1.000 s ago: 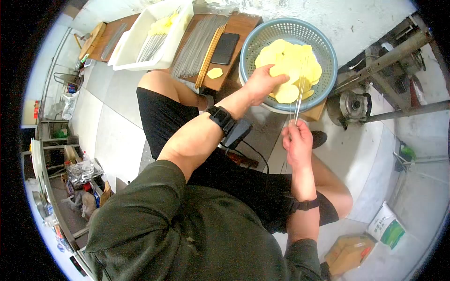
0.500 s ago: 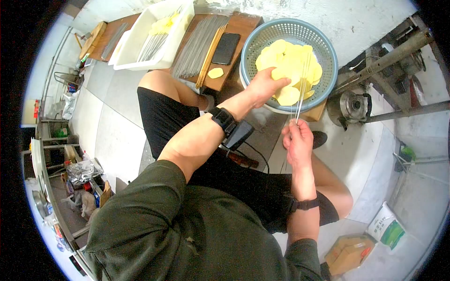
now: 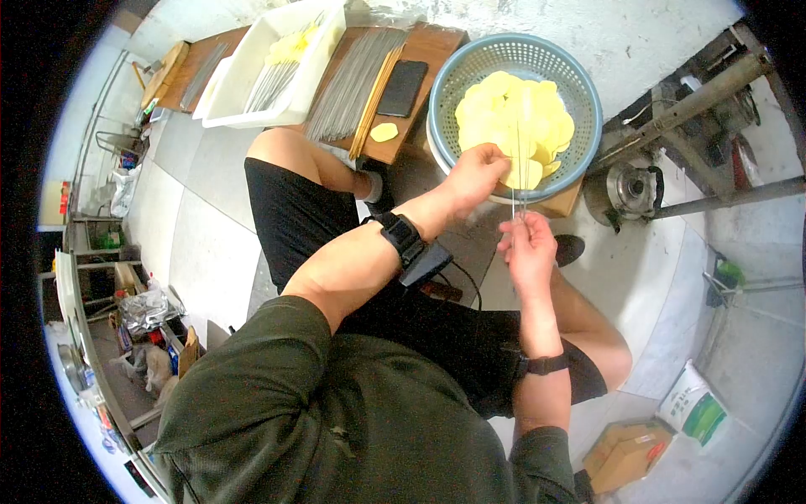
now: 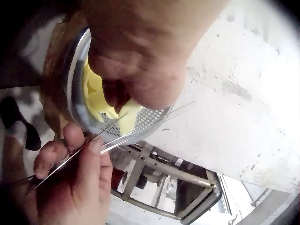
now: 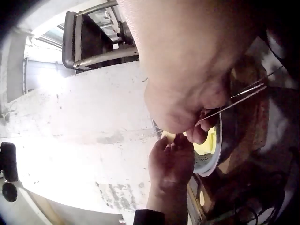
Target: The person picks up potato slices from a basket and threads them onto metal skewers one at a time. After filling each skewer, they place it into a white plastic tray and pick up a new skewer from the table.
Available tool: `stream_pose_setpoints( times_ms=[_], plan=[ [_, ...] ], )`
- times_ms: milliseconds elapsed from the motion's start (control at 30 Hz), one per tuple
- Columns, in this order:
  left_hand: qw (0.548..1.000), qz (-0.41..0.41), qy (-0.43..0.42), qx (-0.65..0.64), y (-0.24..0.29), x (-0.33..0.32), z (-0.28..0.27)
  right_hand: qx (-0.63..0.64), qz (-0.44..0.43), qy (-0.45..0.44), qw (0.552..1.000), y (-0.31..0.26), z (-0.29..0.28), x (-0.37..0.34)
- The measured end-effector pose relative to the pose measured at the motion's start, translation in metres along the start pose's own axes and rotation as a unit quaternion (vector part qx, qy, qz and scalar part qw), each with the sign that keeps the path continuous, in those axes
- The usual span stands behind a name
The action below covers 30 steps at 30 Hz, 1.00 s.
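In the head view, my left hand (image 3: 477, 179) is over the near rim of a blue-grey colander (image 3: 581, 101). Its thumb and fingers pinch a thin yellow potato slice (image 4: 128, 118), which shows best in the left wrist view. My right hand (image 3: 531, 252), just in front of the colander, grips a few thin metal skewers (image 4: 111, 146) that point away over it. One skewer tip meets the pinched slice in the left wrist view. More potato slices (image 3: 495, 109) lie heaped inside the colander.
Left of the colander, a low wooden bench (image 3: 388, 149) bears a black phone (image 3: 402, 88), bamboo sticks (image 3: 374, 105), many metal skewers (image 3: 353, 84) and one loose slice (image 3: 384, 132). Farther left is a white tub (image 3: 227, 109) with skewered slices. A kettle (image 3: 631, 189) stands right, by a metal frame (image 3: 722, 92).
My left hand has drawn back from the heap towards the colander's near rim, closer to my right hand, with a slice pinched. The skewers have shifted slightly left.
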<state>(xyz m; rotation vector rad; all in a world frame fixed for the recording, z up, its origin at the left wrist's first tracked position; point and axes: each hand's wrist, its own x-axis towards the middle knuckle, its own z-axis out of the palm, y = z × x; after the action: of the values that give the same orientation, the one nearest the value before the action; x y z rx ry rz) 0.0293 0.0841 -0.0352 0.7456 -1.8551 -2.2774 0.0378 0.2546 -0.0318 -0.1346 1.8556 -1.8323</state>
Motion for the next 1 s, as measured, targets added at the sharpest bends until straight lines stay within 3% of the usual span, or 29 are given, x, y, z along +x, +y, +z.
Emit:
stream_pose_setpoints(
  times_ms=[67, 133, 200, 267, 333, 467, 600, 1000],
  plan=[
    [1.0, 0.004, 0.005, -0.025, 0.001, 0.004, -0.004, -0.012, -0.028, 0.017, 0.999, 0.011, -0.004, 0.004],
    [0.999, 0.01, 0.011, -0.051, 0.004, 0.008, -0.007, -0.119, -0.086, 0.068, 0.987, 0.018, -0.009, 0.007],
    [0.989, 0.046, 0.037, -0.135, 0.01, 0.012, -0.009, -0.12, -0.108, 0.08, 0.984, 0.02, -0.011, 0.008],
    [0.99, 0.037, 0.039, -0.132, 0.019, 0.013, -0.015, -0.12, -0.129, 0.09, 0.98, 0.019, -0.011, 0.006],
    [0.98, 0.062, 0.022, -0.186, 0.027, 0.015, -0.02, -0.018, -0.029, 0.024, 0.999, 0.015, -0.009, 0.003],
    [0.973, 0.093, 0.014, -0.211, 0.037, 0.021, -0.029, 0.025, -0.028, -0.005, 0.999, 0.0, -0.001, -0.006],
    [0.985, 0.096, 0.036, -0.139, 0.052, 0.022, -0.037, 0.009, -0.008, -0.008, 1.0, -0.004, -0.001, -0.008],
    [0.983, 0.141, 0.064, -0.102, 0.061, 0.029, -0.042, -0.006, 0.013, -0.036, 0.999, -0.004, 0.002, -0.01]
  ],
)
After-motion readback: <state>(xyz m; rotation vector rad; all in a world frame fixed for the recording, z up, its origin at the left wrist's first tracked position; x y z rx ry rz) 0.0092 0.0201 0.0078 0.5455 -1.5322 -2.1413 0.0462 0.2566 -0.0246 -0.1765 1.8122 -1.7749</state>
